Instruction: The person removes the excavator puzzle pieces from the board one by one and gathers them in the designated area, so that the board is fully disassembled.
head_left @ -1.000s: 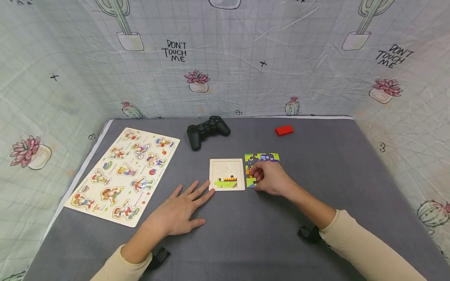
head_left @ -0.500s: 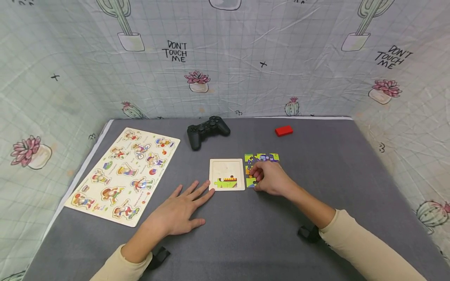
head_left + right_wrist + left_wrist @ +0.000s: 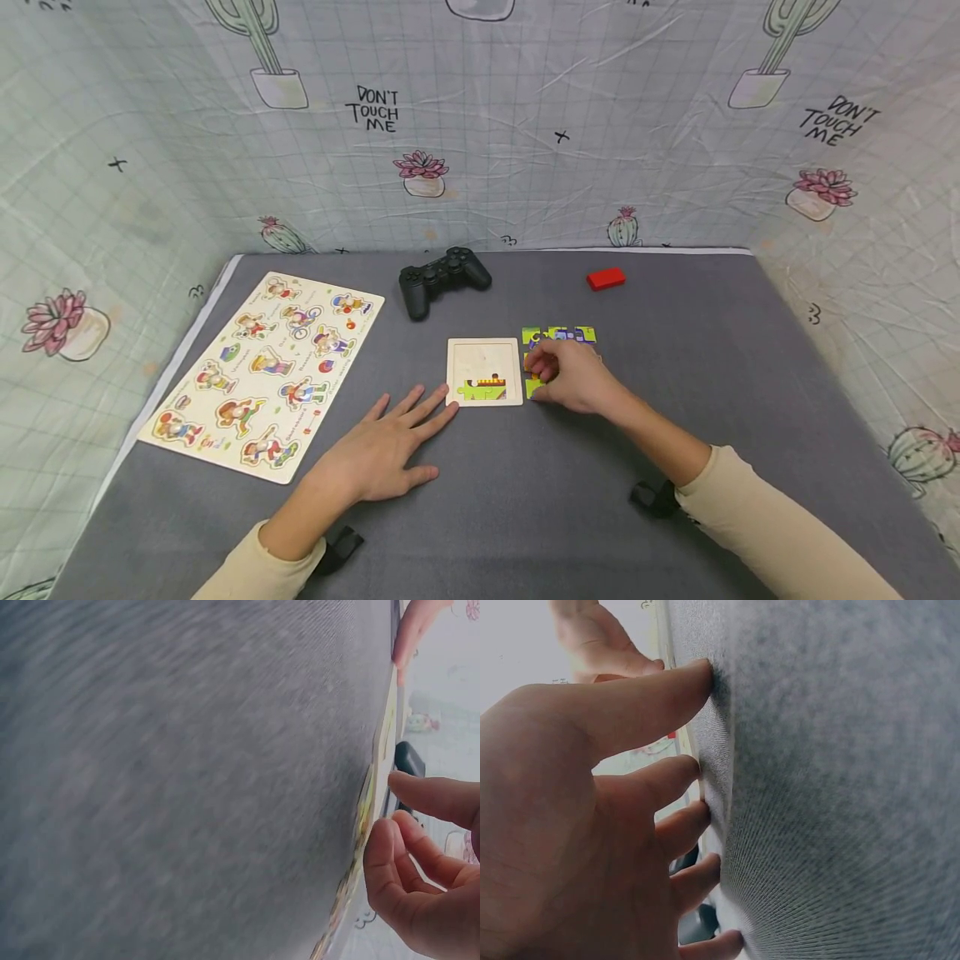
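A square wooden puzzle tray (image 3: 459,358) lies in the middle of the head view, with green pieces and part of a picture fitted along its lower part. My left hand (image 3: 378,454) rests palm down with fingers spread, its fingertips at the tray's lower left corner. To the right of the tray, my right hand (image 3: 577,377) is over several loose puzzle pieces (image 3: 585,335) and partly hides them. Its thumb and fingers are bent around a green puzzle piece (image 3: 533,387). In the right wrist view, a gap shows between thumb and forefinger (image 3: 380,844), with nothing visibly held.
A large board with pictures of figures (image 3: 258,375) lies at the left. Behind the tray is a black game controller (image 3: 444,279); a red block (image 3: 606,278) lies farther right. Printed cloth walls (image 3: 510,167) stand at the back and sides of the grey table (image 3: 510,517).
My right thumb has shifted slightly left across the green puzzle piece, covering more of its right side. The left hand and the tray have stayed put.
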Demonstrator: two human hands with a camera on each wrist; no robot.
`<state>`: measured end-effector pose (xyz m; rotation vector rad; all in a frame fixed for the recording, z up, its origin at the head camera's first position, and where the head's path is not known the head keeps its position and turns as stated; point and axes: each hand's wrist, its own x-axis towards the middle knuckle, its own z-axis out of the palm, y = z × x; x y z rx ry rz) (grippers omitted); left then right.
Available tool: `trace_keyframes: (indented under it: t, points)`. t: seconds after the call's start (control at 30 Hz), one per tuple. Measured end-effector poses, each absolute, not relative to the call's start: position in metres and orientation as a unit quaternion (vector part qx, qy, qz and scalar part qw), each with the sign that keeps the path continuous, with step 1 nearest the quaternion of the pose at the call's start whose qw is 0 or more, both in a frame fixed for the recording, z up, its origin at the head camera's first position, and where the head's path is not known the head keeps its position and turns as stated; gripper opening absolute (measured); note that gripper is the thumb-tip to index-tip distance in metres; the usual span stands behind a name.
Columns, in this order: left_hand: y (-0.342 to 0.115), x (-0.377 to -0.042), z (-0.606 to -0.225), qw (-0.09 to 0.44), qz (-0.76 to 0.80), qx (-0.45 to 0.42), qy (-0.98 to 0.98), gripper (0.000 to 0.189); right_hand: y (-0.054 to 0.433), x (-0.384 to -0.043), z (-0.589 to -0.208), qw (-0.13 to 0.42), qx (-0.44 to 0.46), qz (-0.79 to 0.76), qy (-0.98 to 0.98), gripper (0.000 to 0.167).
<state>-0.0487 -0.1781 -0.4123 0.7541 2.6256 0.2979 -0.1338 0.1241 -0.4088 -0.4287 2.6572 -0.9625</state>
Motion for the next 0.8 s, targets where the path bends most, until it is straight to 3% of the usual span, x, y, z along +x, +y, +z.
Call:
trace_keyframes:
  t: [0.8]
  points:
    - [-0.18, -0.049, -0.415, 0.187, 0.103, 0.276, 0.937, 0.08, 0.061, -0.139, -0.41, 0.158, -0.247, -0.315, 0.903, 0.038]
